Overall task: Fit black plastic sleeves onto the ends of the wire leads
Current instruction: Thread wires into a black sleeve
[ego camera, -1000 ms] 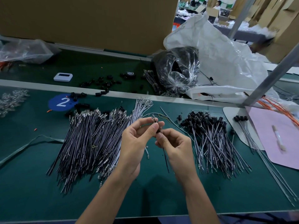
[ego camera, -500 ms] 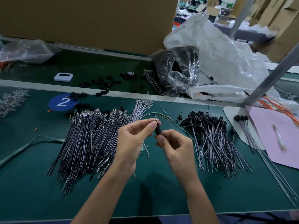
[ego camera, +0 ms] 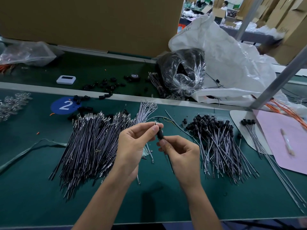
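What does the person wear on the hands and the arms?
Nothing is worn. The left hand and the right hand have no gloves, rings or watch. The nails are short. Both forearms are without sleeves down to the picture's lower edge.

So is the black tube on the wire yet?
On, it seems: the black sleeve sits round the wire lead between left hand and right hand, clear tip above.

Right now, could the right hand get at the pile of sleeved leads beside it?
Probably yes: the pile lies close on the right hand's right with nothing over it, though that hand is pinching a lead.
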